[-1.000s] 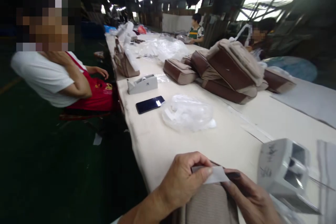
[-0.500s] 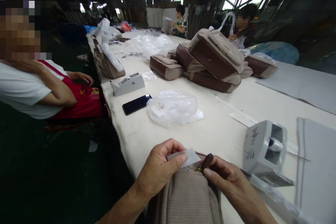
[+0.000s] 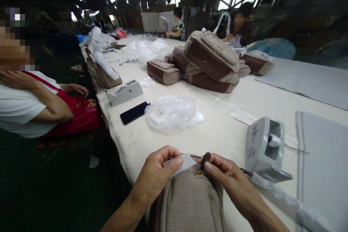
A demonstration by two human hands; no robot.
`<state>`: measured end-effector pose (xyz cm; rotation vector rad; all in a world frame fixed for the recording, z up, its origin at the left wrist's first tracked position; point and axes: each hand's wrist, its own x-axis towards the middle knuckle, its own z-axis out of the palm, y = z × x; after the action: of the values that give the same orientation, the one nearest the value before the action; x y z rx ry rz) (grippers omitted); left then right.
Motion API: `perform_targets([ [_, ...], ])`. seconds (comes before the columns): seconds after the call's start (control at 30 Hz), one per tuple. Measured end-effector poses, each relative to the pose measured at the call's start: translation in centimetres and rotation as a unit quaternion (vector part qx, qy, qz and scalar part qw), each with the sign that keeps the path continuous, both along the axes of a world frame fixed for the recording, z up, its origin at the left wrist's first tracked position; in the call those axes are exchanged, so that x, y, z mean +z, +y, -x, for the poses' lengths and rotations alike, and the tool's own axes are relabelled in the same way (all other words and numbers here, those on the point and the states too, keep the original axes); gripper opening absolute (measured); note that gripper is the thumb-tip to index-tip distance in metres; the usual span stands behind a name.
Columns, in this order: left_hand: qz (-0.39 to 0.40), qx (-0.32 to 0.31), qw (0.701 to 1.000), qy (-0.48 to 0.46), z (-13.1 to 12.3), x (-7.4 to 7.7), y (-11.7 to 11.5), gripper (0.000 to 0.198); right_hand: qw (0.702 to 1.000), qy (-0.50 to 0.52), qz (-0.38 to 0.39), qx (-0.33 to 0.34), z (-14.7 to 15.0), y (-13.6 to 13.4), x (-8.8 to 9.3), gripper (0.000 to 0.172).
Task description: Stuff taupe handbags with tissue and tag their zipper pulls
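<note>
A beige ribbed bag (image 3: 189,203) with brown sides stands at the near edge of the table. My left hand (image 3: 160,168) pinches a small translucent white sheet (image 3: 182,164) between thumb and fingers, over the top left of the bag. On the bag's top right, my right hand (image 3: 221,170) grips a dark brown zipper pull (image 3: 205,161) between thumb and forefinger. The pull is raised, and a bit of brass-coloured zipper shows beneath it. The bag's lower part is out of frame.
A crumpled plastic bag (image 3: 172,113), a black phone (image 3: 134,112) and a grey tape dispenser (image 3: 125,92) lie ahead. Another dispenser (image 3: 265,146) stands right. Bags (image 3: 209,61) are piled farther back. A person in a red apron (image 3: 78,114) is at left; two others are beyond.
The view has turned slightly right, so most things appear shifted left. The zipper pull stands a little more upright in my right hand. My left hand still holds the sheet.
</note>
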<state>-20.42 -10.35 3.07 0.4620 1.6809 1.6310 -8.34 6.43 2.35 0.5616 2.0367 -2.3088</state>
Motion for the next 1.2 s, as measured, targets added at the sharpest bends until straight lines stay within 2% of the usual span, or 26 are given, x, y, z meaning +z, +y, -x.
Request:
perform_targets([
  [0.13, 0.009, -0.007, 1.0, -0.02, 0.1, 0.1, 0.0, 0.022, 0.999, 0.006, -0.031, 0.035, 0.5, 0.1, 0.7, 0.033],
  [0.27, 0.028, -0.02, 0.999, -0.01, 0.8, 0.1, -0.6, 0.023, 0.986, 0.032, -0.154, 0.047, 0.5, -0.5, 0.4, 0.022],
  [0.37, 0.063, -0.026, 0.995, 0.066, 1.4, 0.3, -1.2, 0.021, 0.966, 0.062, -0.252, 0.009, 0.1, -1.5, -0.6, 0.022],
  [0.47, 0.096, -0.051, 0.981, 0.161, 1.9, 0.8, -1.7, 0.019, 0.949, 0.095, -0.297, -0.04, -0.2, -2.4, -1.6, 0.026],
  [0.6, 0.104, -0.074, 0.96, 0.248, 1.9, 1.2, -2.0, 0.018, 0.933, 0.143, -0.324, -0.062, -0.2, -3.3, -1.9, 0.022],
  [0.73, 0.107, -0.082, 0.946, 0.294, 2.0, 1.5, -1.8, 0.015, 0.914, 0.206, -0.344, -0.051, 0.0, -3.7, -1.7, 0.03],
  [0.83, 0.115, -0.09, 0.935, 0.322, 2.1, 2.0, -1.6, 0.015, 0.905, 0.216, -0.363, -0.05, 0.1, -3.8, -1.8, 0.03],
  [1.03, 0.126, -0.1, 0.911, 0.379, 2.7, 2.9, -1.6, 0.014, 0.912, 0.202, -0.344, -0.098, -0.1, -3.6, -2.1, 0.028],
  [1.2, 0.131, -0.116, 0.901, 0.397, 2.7, 3.1, -1.8, 0.014, 0.916, 0.197, -0.34, -0.086, -0.1, -3.4, -2.1, 0.025],
])
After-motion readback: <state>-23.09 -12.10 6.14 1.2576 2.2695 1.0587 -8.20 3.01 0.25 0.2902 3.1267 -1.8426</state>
